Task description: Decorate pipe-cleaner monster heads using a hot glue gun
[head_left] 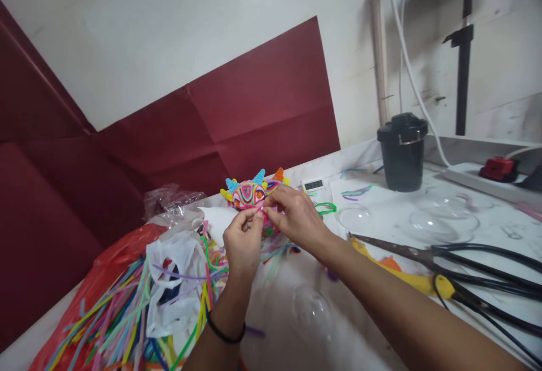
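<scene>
A colourful animal head made of pipe cleaners [247, 191], with blue horns and orange eyes, sits at the back of the table in front of me. Right before it, my left hand [245, 241] and my right hand [292, 213] meet at the fingertips. Both are closed in a pinch on a small pink pipe cleaner [261, 209], mostly covered by the fingers. Whether that piece is joined to the head, I cannot tell. My right hand hides the head's right side and part of its lower face.
Loose pipe cleaners [114, 314] lie on a red plastic bag [127, 247] at left, beside a white bag [178, 309]. At right are large black-handled scissors [427, 255], a yellow-handled tool [423, 283], clear plastic domes [311, 311], a black bin [402, 159] and a power strip [474, 176].
</scene>
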`<action>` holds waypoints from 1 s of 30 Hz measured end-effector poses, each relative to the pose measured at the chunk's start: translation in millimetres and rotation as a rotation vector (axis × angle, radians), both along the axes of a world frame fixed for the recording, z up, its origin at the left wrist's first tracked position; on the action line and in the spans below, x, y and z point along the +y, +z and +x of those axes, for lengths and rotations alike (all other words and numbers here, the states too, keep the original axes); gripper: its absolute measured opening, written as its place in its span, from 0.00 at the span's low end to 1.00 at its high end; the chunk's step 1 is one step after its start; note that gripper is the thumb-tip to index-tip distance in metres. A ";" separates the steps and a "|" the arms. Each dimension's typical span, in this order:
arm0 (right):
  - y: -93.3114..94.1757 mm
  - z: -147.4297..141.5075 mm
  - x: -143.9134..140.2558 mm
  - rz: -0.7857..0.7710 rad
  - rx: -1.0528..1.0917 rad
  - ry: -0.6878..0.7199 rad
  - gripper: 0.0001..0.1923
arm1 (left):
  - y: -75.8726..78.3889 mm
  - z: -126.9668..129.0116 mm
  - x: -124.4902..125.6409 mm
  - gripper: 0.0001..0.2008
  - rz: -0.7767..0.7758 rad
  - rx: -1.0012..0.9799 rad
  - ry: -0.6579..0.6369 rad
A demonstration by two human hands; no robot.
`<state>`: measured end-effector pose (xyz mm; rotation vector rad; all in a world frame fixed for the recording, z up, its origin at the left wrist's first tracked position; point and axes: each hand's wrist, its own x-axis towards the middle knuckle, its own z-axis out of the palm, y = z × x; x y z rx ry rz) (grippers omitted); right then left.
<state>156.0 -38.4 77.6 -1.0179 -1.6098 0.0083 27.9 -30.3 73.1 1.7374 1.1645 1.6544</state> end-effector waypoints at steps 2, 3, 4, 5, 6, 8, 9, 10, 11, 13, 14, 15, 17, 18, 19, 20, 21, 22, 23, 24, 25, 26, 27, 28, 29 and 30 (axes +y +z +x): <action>0.2 -0.5 -1.8 0.025 -0.095 -0.037 0.03 | -0.5 -0.2 0.5 0.11 0.007 -0.001 0.008; 0.5 -0.8 -2.9 0.035 -0.141 -0.055 0.04 | -0.6 -0.3 0.6 0.11 0.013 0.002 0.016; 0.9 -1.3 -4.0 0.044 -0.185 -0.074 0.04 | -0.6 -0.5 0.6 0.11 0.022 0.005 0.027; 1.3 -1.9 -5.1 0.052 -0.228 -0.092 0.05 | -0.4 -0.7 0.3 0.10 0.031 0.011 0.035; 1.9 -2.5 -6.2 0.059 -0.267 -0.107 0.05 | 0.0 -0.8 -0.1 0.10 0.039 0.017 0.040; 2.6 -3.7 -7.9 0.073 -0.331 -0.129 0.06 | 1.4 -1.0 -1.6 0.10 0.049 0.029 0.045; 2.7 -4.1 -8.4 0.079 -0.352 -0.136 0.07 | 2.2 -1.1 -2.5 0.10 0.053 0.032 0.049; 2.6 -4.3 -8.5 0.084 -0.365 -0.142 0.07 | 2.9 -1.1 -3.3 0.09 0.055 0.035 0.054; 2.2 -4.3 -8.3 0.088 -0.371 -0.148 0.07 | 3.6 -1.0 -4.0 0.09 0.053 0.038 0.059; 1.1 -3.8 -7.1 0.095 -0.366 -0.153 0.06 | 4.5 -0.7 -5.0 0.09 0.043 0.043 0.070; 0.6 -3.3 -6.4 0.098 -0.359 -0.150 0.06 | 4.7 -0.4 -5.3 0.09 0.039 0.044 0.072; 0.0 -2.8 -5.7 0.101 -0.348 -0.145 0.05 | 4.8 -0.1 -5.4 0.09 0.035 0.044 0.071; -0.8 -2.0 -4.6 0.106 -0.318 -0.137 0.04 | 4.9 0.5 -5.7 0.09 0.033 0.042 0.066; -1.2 -1.8 -4.2 0.107 -0.299 -0.135 0.04 | 5.0 0.7 -5.9 0.09 0.033 0.040 0.064; -1.6 -1.9 -3.8 0.106 -0.280 -0.137 0.04 | 5.3 0.8 -6.2 0.08 0.033 0.038 0.064; -2.1 -2.2 -3.5 0.105 -0.261 -0.142 0.04 | 5.6 0.8 -6.5 0.08 0.031 0.036 0.066; -2.6 -2.7 -3.2 0.103 -0.242 -0.149 0.03 | 6.0 0.8 -6.9 0.08 0.031 0.035 0.067; -3.2 -3.4 -2.9 0.102 -0.226 -0.158 0.03 | 6.5 0.8 -7.2 0.08 0.033 0.034 0.068; -3.8 -4.3 -2.6 0.100 -0.212 -0.167 0.03 | 7.0 0.8 -7.5 0.08 0.036 0.033 0.068; -4.5 -5.3 -2.3 0.098 -0.201 -0.178 0.03 | 7.4 0.8 -7.7 0.08 0.037 0.034 0.067; -5.1 -6.3 -2.1 0.096 -0.192 -0.188 0.03 | 7.8 0.8 -7.8 0.08 0.039 0.034 0.067; -5.5 -7.2 -2.1 0.094 -0.186 -0.198 0.03 | 8.1 0.8 -7.8 0.08 0.041 0.033 0.070; -5.8 -7.9 -2.2 0.091 -0.181 -0.207 0.03 | 8.3 0.8 -7.8 0.07 0.044 0.032 0.076; -5.8 -8.5 -2.5 0.088 -0.179 -0.216 0.03 | 8.3 0.8 -7.8 0.07 0.048 0.032 0.081; -5.7 -8.8 -2.9 0.087 -0.181 -0.223 0.03 | 8.2 0.8 -7.7 0.07 0.053 0.034 0.086; -5.4 -8.9 -3.4 0.087 -0.189 -0.228 0.02 | 8.0 0.8 -7.6 0.07 0.058 0.037 0.090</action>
